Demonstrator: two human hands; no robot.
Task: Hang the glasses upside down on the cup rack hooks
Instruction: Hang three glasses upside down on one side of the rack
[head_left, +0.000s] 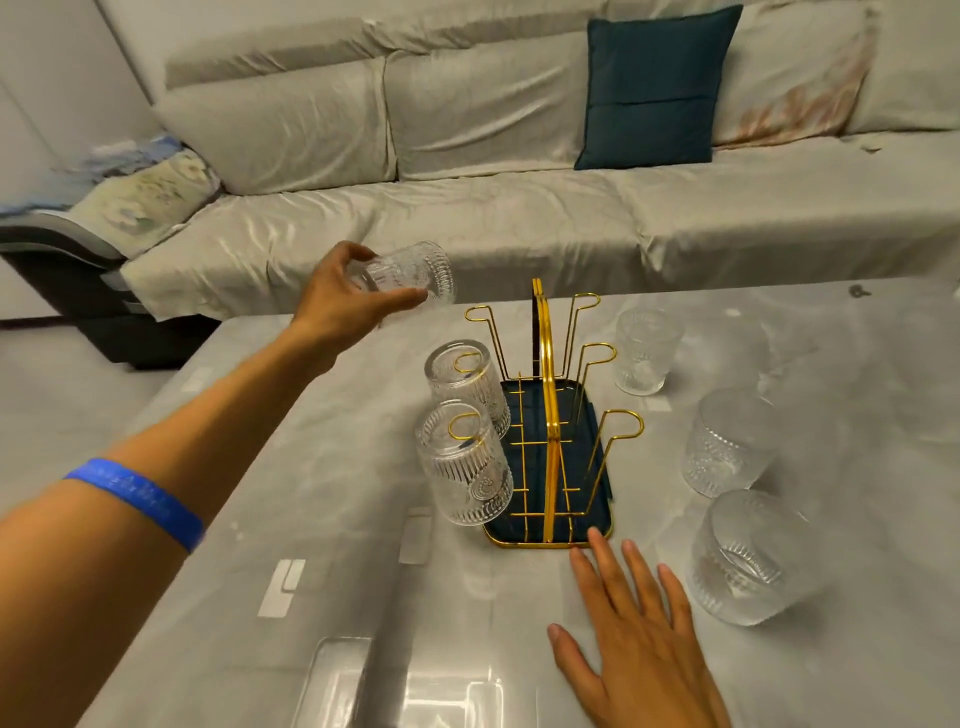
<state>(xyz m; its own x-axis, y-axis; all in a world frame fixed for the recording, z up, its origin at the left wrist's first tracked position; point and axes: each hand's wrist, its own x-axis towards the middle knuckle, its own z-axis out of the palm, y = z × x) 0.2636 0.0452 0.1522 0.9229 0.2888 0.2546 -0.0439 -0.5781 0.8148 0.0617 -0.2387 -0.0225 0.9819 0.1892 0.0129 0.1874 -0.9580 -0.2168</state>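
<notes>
A gold wire cup rack (548, 415) with a dark blue tray stands mid-table. Two ribbed clear glasses hang upside down on its left hooks, a far one (467, 384) and a near one (465, 465). My left hand (345, 301) holds a third glass (410, 278) tilted on its side in the air, up and left of the empty far-left hook (480, 313). My right hand (641, 631) lies flat on the table, fingers spread, fingertips at the tray's near edge. Three more glasses stand right of the rack: one far (647, 351), one middle (730, 441), one near (753, 558).
The glossy grey table (311, 519) reaches to a grey sofa (467, 218) behind it, which carries a teal cushion (657, 85). The three right-hand hooks of the rack (621, 423) are bare. A folded blanket (140, 192) lies on the sofa's left end.
</notes>
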